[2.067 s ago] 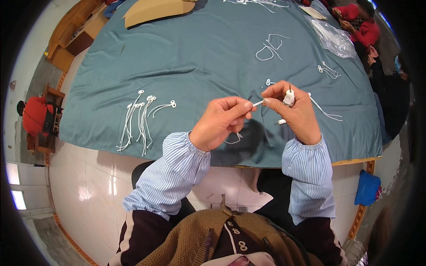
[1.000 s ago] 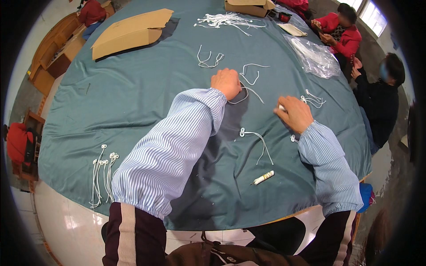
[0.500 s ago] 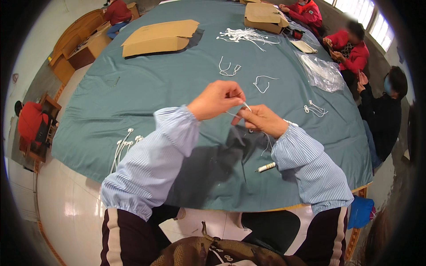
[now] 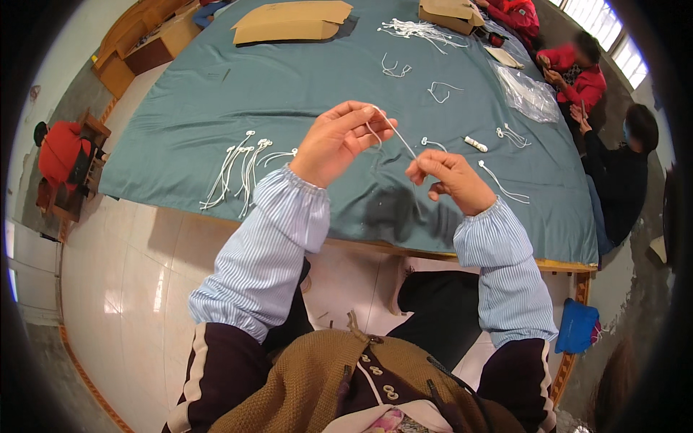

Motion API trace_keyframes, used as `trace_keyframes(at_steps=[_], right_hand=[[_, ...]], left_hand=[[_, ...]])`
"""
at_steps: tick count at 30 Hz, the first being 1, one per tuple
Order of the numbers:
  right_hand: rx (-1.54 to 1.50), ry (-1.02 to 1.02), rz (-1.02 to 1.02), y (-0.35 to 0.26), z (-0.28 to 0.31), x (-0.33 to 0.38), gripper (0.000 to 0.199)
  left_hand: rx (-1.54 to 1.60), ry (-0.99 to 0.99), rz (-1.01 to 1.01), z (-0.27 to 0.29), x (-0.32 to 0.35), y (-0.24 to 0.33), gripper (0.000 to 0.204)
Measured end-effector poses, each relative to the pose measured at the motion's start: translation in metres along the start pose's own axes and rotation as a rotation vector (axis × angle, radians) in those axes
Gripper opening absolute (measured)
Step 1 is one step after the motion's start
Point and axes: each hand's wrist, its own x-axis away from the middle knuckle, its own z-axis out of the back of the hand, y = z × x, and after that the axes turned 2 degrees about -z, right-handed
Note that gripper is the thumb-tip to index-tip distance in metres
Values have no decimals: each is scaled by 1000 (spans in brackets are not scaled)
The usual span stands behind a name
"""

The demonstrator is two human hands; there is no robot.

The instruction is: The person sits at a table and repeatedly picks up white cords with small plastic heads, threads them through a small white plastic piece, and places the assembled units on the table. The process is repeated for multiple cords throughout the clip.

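A white cord (image 4: 395, 132) is held in the air above the near part of the green cloth-covered surface (image 4: 180, 108). Its upper part is pinched between thumb and fingertips of the left hand (image 4: 333, 144); lower down it is gripped by thumb and index finger of the right hand (image 4: 458, 179). The stretch between is drawn fairly straight, slanting down to the right; a short end is hung from the left fingers, and a blurred end is seen below the right hand. The hands are kept apart, not touching.

Knotted cords (image 4: 242, 162) are laid in a group on the left. A small white roll (image 4: 475, 144) is placed beyond the right hand, with a knotted cluster (image 4: 512, 137) near it. Two loose cords are seen farther off, then a cord pile (image 4: 419, 32), a cardboard piece (image 4: 289, 23) and a clear plastic bag (image 4: 530, 94). Co-workers in red and black are seated at right.
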Motion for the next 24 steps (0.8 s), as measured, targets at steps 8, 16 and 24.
trace_keyframes(at_steps=[8,16,24], right_hand=[[222,415,356,-35,-38,-7,21],[85,405,310,-54,-55,-38,12],[-36,550,375,-30,-58,-64,15]], left_hand=[[-436,-68,-43,-17,16,-6,20],[-53,4,73,0,15,-2,26],[13,-87,229,20,24,-6,37]])
